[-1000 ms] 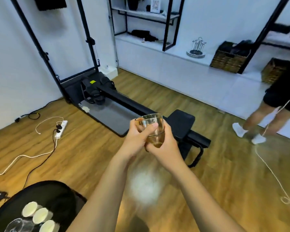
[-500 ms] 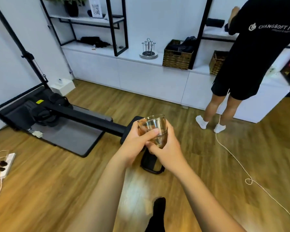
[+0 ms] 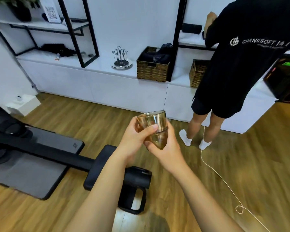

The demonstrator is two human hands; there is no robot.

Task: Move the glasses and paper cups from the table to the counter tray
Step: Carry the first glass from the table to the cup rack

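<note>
I clamp both hands, left [image 3: 132, 139] and right [image 3: 166, 148], round the stacked glasses [image 3: 155, 127], held mid-air, well short of the counter [image 3: 94, 69]. The rower [image 3: 107, 164] or cord [image 3: 224, 181] underfoot could trip me, spilling them.

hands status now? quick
Left hand: closed on the stacked amber glasses, thumb across the front.
Right hand: closed on the same glasses, lower down.

Bright even indoor light, soft shadows – wide-angle bending, blurred edges
</note>
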